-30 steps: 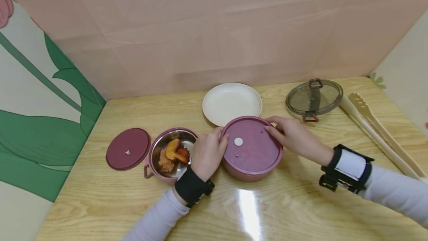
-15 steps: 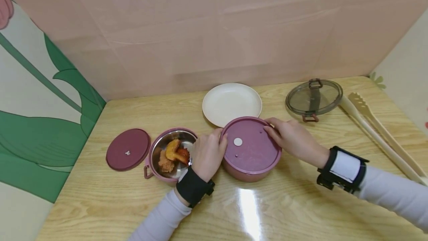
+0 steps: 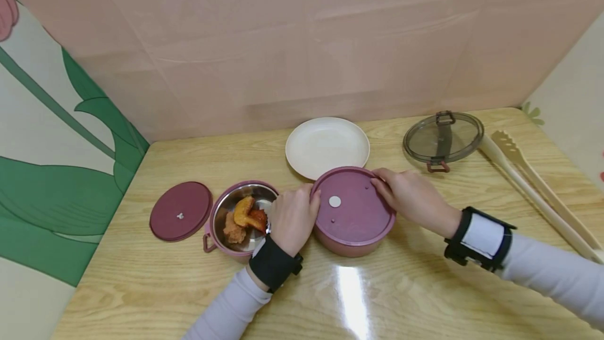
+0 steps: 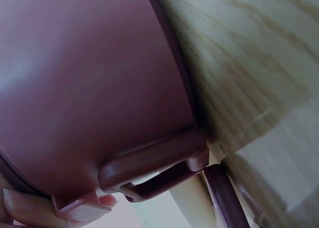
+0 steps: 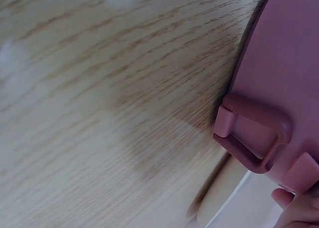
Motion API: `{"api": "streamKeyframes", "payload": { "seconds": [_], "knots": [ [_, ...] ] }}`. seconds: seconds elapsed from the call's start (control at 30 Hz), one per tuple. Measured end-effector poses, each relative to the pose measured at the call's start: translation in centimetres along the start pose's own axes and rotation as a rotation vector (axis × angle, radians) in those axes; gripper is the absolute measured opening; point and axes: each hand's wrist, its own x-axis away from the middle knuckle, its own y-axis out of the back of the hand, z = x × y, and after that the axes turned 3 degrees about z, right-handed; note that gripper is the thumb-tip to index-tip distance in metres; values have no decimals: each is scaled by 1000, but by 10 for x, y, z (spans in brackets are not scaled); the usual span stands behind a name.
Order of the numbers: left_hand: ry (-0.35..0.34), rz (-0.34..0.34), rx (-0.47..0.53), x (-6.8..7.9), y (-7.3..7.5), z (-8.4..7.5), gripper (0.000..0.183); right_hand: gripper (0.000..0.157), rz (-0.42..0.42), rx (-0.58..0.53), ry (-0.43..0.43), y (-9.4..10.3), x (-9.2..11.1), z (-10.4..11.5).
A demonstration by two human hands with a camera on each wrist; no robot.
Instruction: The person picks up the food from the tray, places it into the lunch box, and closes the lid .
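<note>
A mauve round pot (image 3: 349,249) wears a flat purple lid (image 3: 356,209) with a white round knob-like spot. My left hand (image 3: 293,219) holds the lid's left edge, thumb along the rim. On the far right side, my right hand (image 3: 415,198) grips the lid's edge with thumb on top. The left wrist view shows the pot's side, a carrying handle (image 4: 154,163) and fingers (image 4: 30,210) by a small tab. Another handle (image 5: 254,133) and tab (image 5: 301,173) appear in the right wrist view, with fingers beside that tab.
Left of the lidded pot, a second steel-lined pot (image 3: 226,250) contains fried food pieces (image 3: 243,219); its left neighbour is a maroon lid (image 3: 181,206). A white plate (image 3: 327,146) lies behind. At right are a glass lid (image 3: 443,138) and long tongs (image 3: 528,177).
The lidded pot's top has shifted very slightly left and toward me. My right hand and forearm have moved a little left with it; the left hand has barely moved.
</note>
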Motion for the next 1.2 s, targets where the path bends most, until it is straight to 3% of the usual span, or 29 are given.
{"api": "streamKeyframes", "payload": {
  "seconds": [0.27,0.53,0.93,1.2],
  "knots": [
    [2,4,-33,0,0,-1,20,20,6,42,15,-2,-1,0],
    [4,9,-98,0,-1,-1,22,19,42,16,8,-2,-2,0],
    [1,17,-106,-1,-2,-1,22,13,40,26,36,-1,-4,0],
    [-1,41,-93,-4,2,-2,29,21,172,13,29,10,-12,-3]
  ]
}}
